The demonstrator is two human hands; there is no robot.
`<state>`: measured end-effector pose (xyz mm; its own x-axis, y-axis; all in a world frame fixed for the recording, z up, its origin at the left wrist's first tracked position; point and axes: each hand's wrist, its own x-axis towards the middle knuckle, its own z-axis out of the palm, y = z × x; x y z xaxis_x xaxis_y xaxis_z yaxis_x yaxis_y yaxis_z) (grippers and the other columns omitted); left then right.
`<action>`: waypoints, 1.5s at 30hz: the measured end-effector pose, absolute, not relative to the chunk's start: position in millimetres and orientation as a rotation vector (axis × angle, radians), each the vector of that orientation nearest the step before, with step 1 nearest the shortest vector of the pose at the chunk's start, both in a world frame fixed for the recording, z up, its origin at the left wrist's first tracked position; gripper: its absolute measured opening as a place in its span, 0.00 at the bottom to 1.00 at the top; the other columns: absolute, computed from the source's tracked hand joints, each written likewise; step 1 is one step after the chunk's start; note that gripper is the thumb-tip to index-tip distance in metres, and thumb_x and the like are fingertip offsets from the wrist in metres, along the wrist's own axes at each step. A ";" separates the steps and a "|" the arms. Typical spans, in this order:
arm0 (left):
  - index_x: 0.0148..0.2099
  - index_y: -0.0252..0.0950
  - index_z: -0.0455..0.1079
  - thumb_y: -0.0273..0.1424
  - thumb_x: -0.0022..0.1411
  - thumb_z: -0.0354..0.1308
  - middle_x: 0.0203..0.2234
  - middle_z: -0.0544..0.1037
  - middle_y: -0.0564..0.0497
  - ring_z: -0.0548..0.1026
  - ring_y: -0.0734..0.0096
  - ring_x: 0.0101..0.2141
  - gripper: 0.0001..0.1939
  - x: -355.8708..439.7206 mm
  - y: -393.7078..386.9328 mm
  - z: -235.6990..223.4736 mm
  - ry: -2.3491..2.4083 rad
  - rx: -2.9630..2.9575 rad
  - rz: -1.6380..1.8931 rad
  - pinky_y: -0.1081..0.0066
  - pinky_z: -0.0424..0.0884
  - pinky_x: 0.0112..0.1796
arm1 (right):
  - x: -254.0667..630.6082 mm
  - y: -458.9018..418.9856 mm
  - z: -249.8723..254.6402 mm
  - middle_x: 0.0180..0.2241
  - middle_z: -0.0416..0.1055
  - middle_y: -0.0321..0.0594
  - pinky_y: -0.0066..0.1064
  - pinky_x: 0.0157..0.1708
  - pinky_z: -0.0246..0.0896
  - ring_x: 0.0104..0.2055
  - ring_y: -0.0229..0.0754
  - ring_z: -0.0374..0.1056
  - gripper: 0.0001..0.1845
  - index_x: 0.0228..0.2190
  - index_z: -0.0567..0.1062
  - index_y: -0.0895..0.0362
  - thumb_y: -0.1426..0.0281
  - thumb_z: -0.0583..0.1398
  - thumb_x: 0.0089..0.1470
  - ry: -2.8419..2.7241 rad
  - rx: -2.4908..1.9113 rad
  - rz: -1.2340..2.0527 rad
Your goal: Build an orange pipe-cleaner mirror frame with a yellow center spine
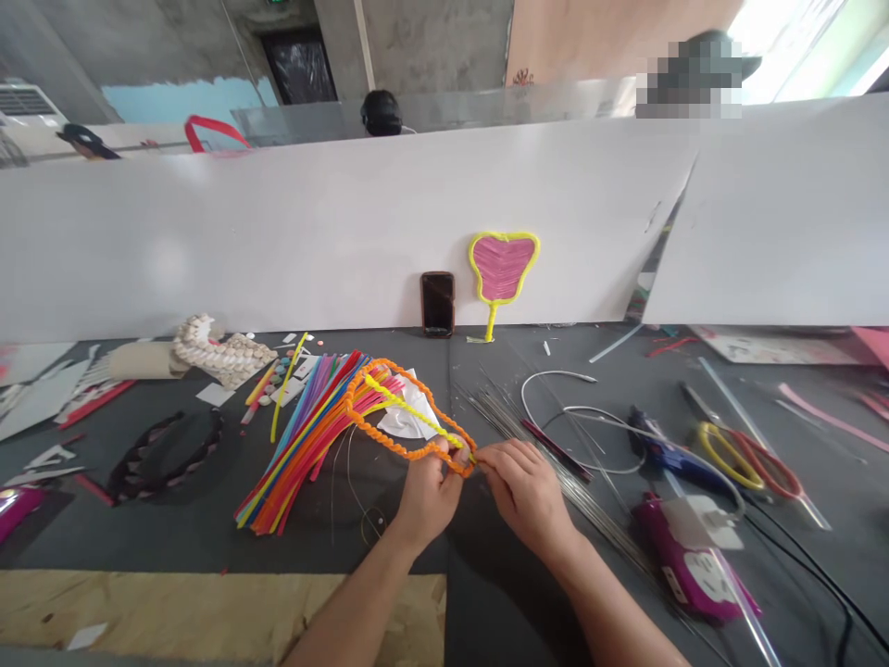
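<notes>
My left hand (427,496) pinches the near end of an orange pipe-cleaner loop (389,435) that lies on the dark table. My right hand (524,486) pinches the same spot from the right, where a yellow pipe cleaner (409,408) crossing the loop ends. Both hands have their fingers closed on the join. Under the loop lies a fan of coloured pipe cleaners (306,445) and a white scrap (409,421).
A pink and yellow fan shape (502,269) and a phone (437,303) lean on the white partition (278,241). Thin metal wires (528,435), a blue tool (670,454), scissors (746,459) and a purple glue gun (684,556) lie right. A braided cream piece (219,350) and a dark headband (167,454) lie left.
</notes>
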<state>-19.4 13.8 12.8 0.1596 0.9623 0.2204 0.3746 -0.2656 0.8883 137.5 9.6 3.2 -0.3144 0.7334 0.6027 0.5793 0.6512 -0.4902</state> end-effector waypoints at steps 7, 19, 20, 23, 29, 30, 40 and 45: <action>0.35 0.37 0.68 0.32 0.62 0.49 0.32 0.77 0.47 0.74 0.66 0.34 0.08 -19.2 10.9 9.3 1.317 1.803 1.064 0.69 0.68 0.37 | 135.9 7.6 2.7 0.27 0.74 0.37 0.27 0.29 0.62 0.28 0.38 0.70 0.09 0.33 0.73 0.55 0.70 0.53 0.59 -1.809 -1.200 0.519; 0.32 0.36 0.69 0.32 0.62 0.50 0.28 0.77 0.50 0.73 0.68 0.30 0.09 -20.6 15.3 10.1 1.361 1.735 1.169 0.71 0.67 0.35 | 134.7 8.4 -0.6 0.31 0.72 0.40 0.30 0.32 0.66 0.32 0.39 0.69 0.06 0.33 0.73 0.55 0.73 0.55 0.56 -1.709 -1.098 0.407; 0.32 0.36 0.68 0.32 0.61 0.50 0.28 0.77 0.50 0.73 0.68 0.31 0.08 -21.0 15.5 9.7 1.372 1.726 1.180 0.70 0.67 0.36 | 134.8 8.1 -0.1 0.32 0.72 0.41 0.31 0.34 0.66 0.34 0.40 0.69 0.08 0.35 0.74 0.55 0.75 0.55 0.56 -1.740 -1.058 0.367; 0.32 0.36 0.67 0.33 0.62 0.50 0.27 0.76 0.50 0.73 0.68 0.31 0.09 -20.9 15.3 9.1 1.395 1.698 1.188 0.70 0.67 0.36 | 134.7 7.3 0.9 0.35 0.73 0.43 0.35 0.36 0.66 0.36 0.42 0.68 0.14 0.42 0.74 0.53 0.76 0.55 0.55 -1.835 -0.993 0.281; 0.30 0.37 0.67 0.35 0.61 0.51 0.26 0.76 0.50 0.73 0.67 0.30 0.10 -18.6 14.0 8.7 1.394 1.645 1.220 0.70 0.68 0.35 | 133.1 7.6 0.3 0.38 0.73 0.44 0.39 0.39 0.67 0.38 0.44 0.68 0.19 0.48 0.71 0.52 0.74 0.56 0.55 -1.929 -0.996 0.230; 0.30 0.37 0.67 0.35 0.61 0.51 0.26 0.76 0.50 0.73 0.67 0.30 0.10 -18.6 13.9 7.9 1.395 1.647 1.225 0.70 0.68 0.35 | 132.8 7.9 -0.1 0.38 0.73 0.44 0.39 0.39 0.67 0.38 0.44 0.67 0.19 0.49 0.71 0.52 0.74 0.57 0.55 -1.935 -1.002 0.236; 0.33 0.37 0.68 0.35 0.62 0.50 0.27 0.76 0.50 0.74 0.69 0.30 0.09 -16.8 11.1 -0.1 1.381 1.641 1.260 0.71 0.69 0.34 | 132.6 9.4 -4.2 0.37 0.72 0.42 0.38 0.37 0.66 0.37 0.44 0.67 0.15 0.46 0.71 0.52 0.74 0.57 0.56 -1.933 -1.031 0.351; 0.31 0.37 0.67 0.34 0.62 0.50 0.27 0.75 0.51 0.72 0.70 0.30 0.10 -11.6 9.8 -1.4 1.335 1.665 1.291 0.72 0.68 0.34 | 131.6 10.1 -4.3 0.36 0.71 0.42 0.35 0.37 0.66 0.37 0.43 0.67 0.11 0.40 0.71 0.53 0.76 0.56 0.55 -1.878 -1.055 0.355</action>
<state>-11.6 9.8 -1.4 0.0035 0.9546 0.2978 0.3299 -0.2822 0.9008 131.6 10.1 -4.3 -0.2072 0.7877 0.5802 0.5216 0.5907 -0.6157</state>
